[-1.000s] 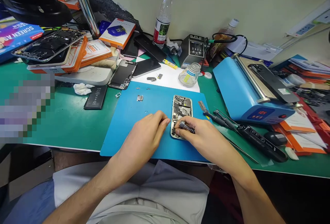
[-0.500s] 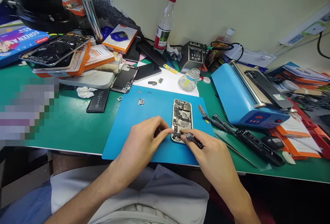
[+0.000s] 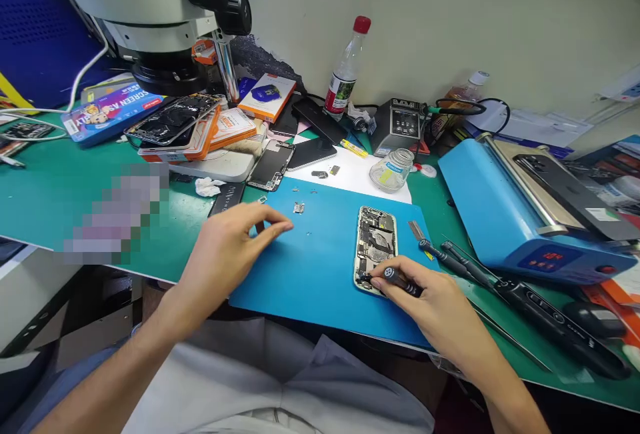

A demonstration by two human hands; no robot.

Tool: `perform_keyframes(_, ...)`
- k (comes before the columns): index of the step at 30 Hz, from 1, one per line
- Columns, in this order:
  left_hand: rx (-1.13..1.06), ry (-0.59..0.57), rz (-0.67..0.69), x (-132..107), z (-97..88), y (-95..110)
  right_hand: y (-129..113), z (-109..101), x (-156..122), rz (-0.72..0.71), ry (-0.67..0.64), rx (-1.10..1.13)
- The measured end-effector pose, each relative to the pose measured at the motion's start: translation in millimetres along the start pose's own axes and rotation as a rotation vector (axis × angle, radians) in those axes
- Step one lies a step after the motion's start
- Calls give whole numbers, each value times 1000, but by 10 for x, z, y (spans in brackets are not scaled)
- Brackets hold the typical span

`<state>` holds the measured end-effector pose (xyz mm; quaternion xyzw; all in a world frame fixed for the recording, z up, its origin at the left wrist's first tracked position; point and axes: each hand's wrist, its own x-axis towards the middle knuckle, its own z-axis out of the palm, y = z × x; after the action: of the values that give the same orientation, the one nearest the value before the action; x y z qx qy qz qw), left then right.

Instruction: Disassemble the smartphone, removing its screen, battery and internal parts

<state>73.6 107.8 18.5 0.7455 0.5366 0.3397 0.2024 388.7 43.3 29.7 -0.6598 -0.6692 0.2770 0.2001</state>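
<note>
An opened phone lies on the blue mat, its inner parts bare. My right hand is closed on a black screwdriver, its fingertips at the phone's lower end. The driver's handle slants across the fingers. My left hand hovers over the mat's left side, away from the phone, with thumb and forefinger pinched together. Whatever they may hold is too small to see. Beyond that hand, a small metal part rests on the mat among tiny bits. A black battery is partly hidden behind my left hand.
Tools, including a black pen-shaped driver and tweezers, lie right of the mat. A blue heating machine stands behind them. A glass jar is at the back. A microscope overhangs boxes at the left.
My left hand has moved left from the phone, fingertips pinched. My right hand stays at the phone's lower end with the screwdriver. The view has swung left, so things appear further right.
</note>
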Motion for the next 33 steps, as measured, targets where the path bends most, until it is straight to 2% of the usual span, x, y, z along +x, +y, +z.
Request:
perform_keyframes(3,15,8,27,303,-82,-7,-82,-142,214,27,7,27)
perform_keyframes(5,37,2,49,538,-95,20,-200,-184,491,11,40,28)
perform_keyframes(6,47,-13,63,654,-77,36,-270,-177,656,-2,6,14)
perform_keyframes(8,61,-81,84,861,11,63,-401,-114,992,-51,-85,-10)
perform_keyframes(10,78,-133,104,1006,153,75,-480,-32,1260,-79,-98,-13)
perform_keyframes(13,97,-197,159,1086,383,69,-453,9,1396,-101,-80,-2)
perform_keyframes(16,99,-245,219,1056,544,55,-297,-103,1199,-82,-24,36)
perform_keyframes(19,96,-281,256,1013,605,45,-106,-267,818,-17,78,70)
perform_keyframes(25,87,-371,290,1027,575,28,241,-384,143,137,339,218)
perform_keyframes(30,33,-405,279,1092,544,18,516,-389,-149,231,499,240)
perform_keyframes(33,11,-350,238,1089,425,38,644,-333,-232,227,544,429)
